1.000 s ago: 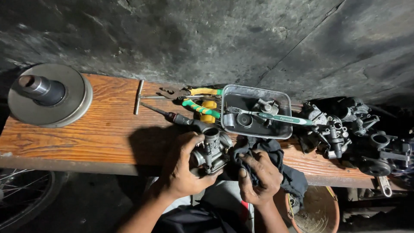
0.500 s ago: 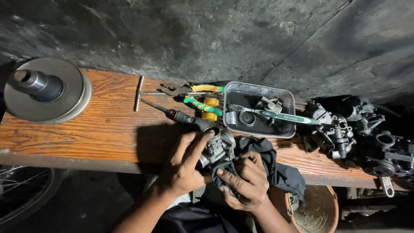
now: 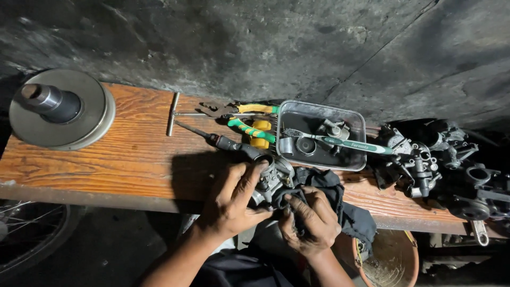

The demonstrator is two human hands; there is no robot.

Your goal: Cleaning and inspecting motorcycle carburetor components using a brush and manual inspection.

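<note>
My left hand (image 3: 234,199) grips a small metal carburetor (image 3: 273,178) at the front edge of a wooden bench (image 3: 117,159). My right hand (image 3: 311,223) presses a dark cloth (image 3: 340,199) against the carburetor's right side, fingers curled into the fabric. The cloth drapes over the bench edge to the right. A screwdriver with a black handle (image 3: 215,139) lies just behind the carburetor.
A metal tray (image 3: 319,135) with small parts and a green-handled brush (image 3: 345,143) sits behind. Pliers with green and yellow grips (image 3: 247,123) and a T-handle wrench (image 3: 174,113) lie left of it. A round clutch pulley (image 3: 61,109) stands far left, more carburetors (image 3: 441,159) right, a clay bowl (image 3: 390,260) below.
My right hand has shifted with the cloth from the carburetor's far side down to its near right side. My left hand keeps its hold and has turned the carburetor slightly.
</note>
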